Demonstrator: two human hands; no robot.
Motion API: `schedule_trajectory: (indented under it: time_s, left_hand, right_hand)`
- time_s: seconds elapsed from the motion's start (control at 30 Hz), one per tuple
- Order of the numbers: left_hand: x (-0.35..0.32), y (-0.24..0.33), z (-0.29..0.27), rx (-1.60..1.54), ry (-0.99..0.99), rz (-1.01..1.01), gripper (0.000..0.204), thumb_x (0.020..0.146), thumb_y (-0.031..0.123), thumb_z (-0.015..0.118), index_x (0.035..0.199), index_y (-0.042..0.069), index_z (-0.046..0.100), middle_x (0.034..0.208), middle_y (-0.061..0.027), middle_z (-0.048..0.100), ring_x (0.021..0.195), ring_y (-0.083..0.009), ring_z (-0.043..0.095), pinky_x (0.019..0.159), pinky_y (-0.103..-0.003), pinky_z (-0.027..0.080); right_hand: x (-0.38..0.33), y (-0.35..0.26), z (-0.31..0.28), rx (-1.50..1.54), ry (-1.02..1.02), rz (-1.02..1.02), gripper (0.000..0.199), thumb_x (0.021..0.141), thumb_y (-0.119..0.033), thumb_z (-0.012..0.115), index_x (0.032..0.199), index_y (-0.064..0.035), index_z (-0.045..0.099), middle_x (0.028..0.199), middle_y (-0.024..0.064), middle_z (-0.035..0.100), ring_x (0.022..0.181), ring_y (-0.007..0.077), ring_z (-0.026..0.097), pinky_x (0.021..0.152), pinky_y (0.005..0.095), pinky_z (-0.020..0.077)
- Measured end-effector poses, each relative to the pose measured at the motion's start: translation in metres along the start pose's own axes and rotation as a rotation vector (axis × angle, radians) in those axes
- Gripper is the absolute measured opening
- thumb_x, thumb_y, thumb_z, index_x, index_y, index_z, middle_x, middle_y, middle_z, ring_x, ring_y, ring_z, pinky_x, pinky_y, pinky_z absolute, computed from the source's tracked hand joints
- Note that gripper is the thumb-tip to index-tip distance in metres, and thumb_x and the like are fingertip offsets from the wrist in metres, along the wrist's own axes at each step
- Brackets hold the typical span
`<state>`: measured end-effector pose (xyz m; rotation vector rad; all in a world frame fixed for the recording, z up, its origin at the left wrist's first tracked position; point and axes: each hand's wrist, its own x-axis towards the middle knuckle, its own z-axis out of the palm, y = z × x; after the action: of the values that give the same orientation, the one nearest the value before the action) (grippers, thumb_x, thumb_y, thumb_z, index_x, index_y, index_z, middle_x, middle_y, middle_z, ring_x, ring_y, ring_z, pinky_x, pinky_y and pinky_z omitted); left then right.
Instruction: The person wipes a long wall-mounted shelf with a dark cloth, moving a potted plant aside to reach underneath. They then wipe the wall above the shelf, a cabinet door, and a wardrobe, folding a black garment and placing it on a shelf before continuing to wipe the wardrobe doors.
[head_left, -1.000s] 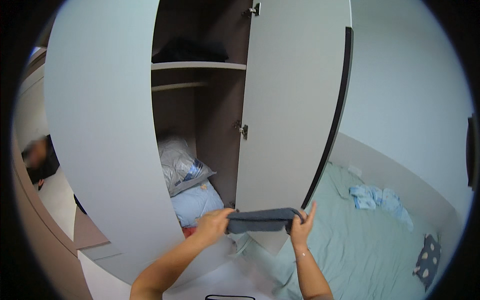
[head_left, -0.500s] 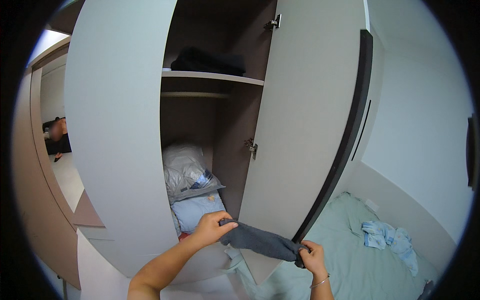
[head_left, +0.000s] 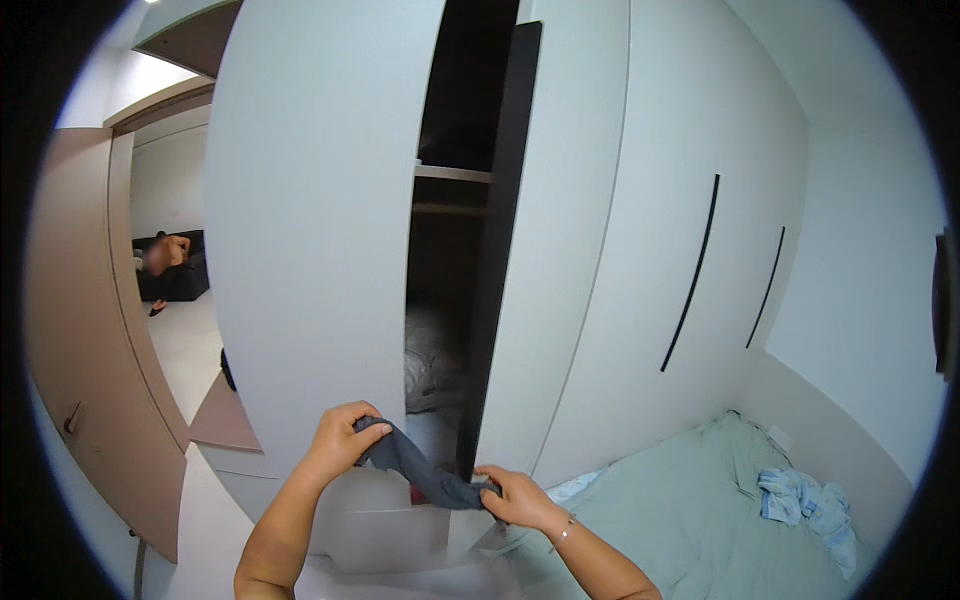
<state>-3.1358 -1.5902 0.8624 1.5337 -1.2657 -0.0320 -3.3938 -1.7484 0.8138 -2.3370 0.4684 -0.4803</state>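
Note:
A dark grey cloth [head_left: 428, 474] hangs slightly slack between my two hands. My left hand [head_left: 348, 436] pinches its left end, thumb on top. The right end is gripped by my right hand [head_left: 516, 497], whose fingers reach the lower part of the wardrobe door's dark edge strip [head_left: 500, 240]; whether they press on it I cannot tell. That wardrobe door [head_left: 565, 200] stands partly open, and through the narrow gap a shelf [head_left: 452, 174] and a clear plastic bag [head_left: 424, 375] show dimly.
Right of the wardrobe lies a bed with a pale green sheet [head_left: 660, 490] and a crumpled blue-and-white cloth [head_left: 805, 500]. More wardrobe doors with black handles [head_left: 692, 270] run above it. At far left, past a doorway, a person [head_left: 165, 255] is on a dark sofa [head_left: 188, 285].
The wardrobe door has swung from wide open to a narrow gap, hiding most of the inside. My hands and the cloth have shifted left in view, and the cloth sags more.

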Motion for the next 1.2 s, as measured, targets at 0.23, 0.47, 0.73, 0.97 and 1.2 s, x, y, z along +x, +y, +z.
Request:
schedule_trajectory:
  time_s: [0.23, 0.47, 0.73, 0.97, 1.2]
  left_hand:
    - [0.022, -0.030, -0.059, 0.089, 0.106, -0.035, 0.019, 0.082, 0.017, 0.073, 0.084, -0.001, 0.066, 0.070, -0.0076, 0.064, 0.065, -0.0136, 0.058, 0.060, -0.030, 0.047]
    - [0.029, -0.034, -0.063, 0.086, 0.146, -0.057, 0.020, 0.082, 0.017, 0.073, 0.084, -0.001, 0.065, 0.070, -0.0074, 0.063, 0.065, -0.0135, 0.057, 0.061, -0.030, 0.047]
    - [0.048, -0.060, -0.037, 0.147, 0.188, -0.117, 0.021, 0.081, 0.019, 0.073, 0.088, 0.000, 0.066, 0.075, -0.0110, 0.065, 0.068, -0.0180, 0.061, 0.065, -0.032, 0.049]
    - [0.079, -0.052, -0.035, 0.125, 0.233, -0.117, 0.020, 0.082, 0.018, 0.072, 0.085, 0.000, 0.065, 0.073, -0.0062, 0.063, 0.069, -0.0137, 0.058, 0.065, -0.030, 0.048]
    - [0.127, -0.003, -0.043, -0.122, 0.137, -0.235, 0.013, 0.086, 0.015, 0.070, 0.089, 0.003, 0.065, 0.072, -0.0027, 0.061, 0.060, -0.0086, 0.054, 0.051, -0.025, 0.044]
  right_hand:
    - [0.098, 0.002, 0.028, -0.081, 0.115, -0.057, 0.024, 0.083, -0.014, 0.054, 0.099, 0.0031, 0.059, 0.079, 0.0233, 0.065, 0.076, 0.0401, 0.063, 0.072, 0.0463, 0.0491]
    - [0.157, 0.012, 0.048, -0.153, 0.091, -0.057, 0.022, 0.086, -0.011, 0.050, 0.100, 0.0039, 0.056, 0.087, 0.0275, 0.064, 0.084, 0.0432, 0.062, 0.079, 0.0490, 0.0490]
    - [0.227, 0.048, 0.066, -0.193, 0.203, -0.198, 0.021, 0.087, -0.008, 0.048, 0.102, 0.0029, 0.056, 0.087, 0.0257, 0.065, 0.083, 0.0408, 0.064, 0.079, 0.0466, 0.0494]
    - [0.236, 0.076, 0.028, 0.094, -0.063, -0.211, 0.026, 0.090, -0.007, 0.049, 0.113, -0.0006, 0.060, 0.089, 0.0120, 0.065, 0.081, 0.0212, 0.061, 0.076, 0.0334, 0.0494]
    - [0.225, 0.070, -0.098, 0.343, -0.133, -0.147, 0.029, 0.093, -0.007, 0.051, 0.120, -0.0031, 0.062, 0.089, 0.0010, 0.066, 0.080, 0.0109, 0.058, 0.073, 0.0272, 0.0493]
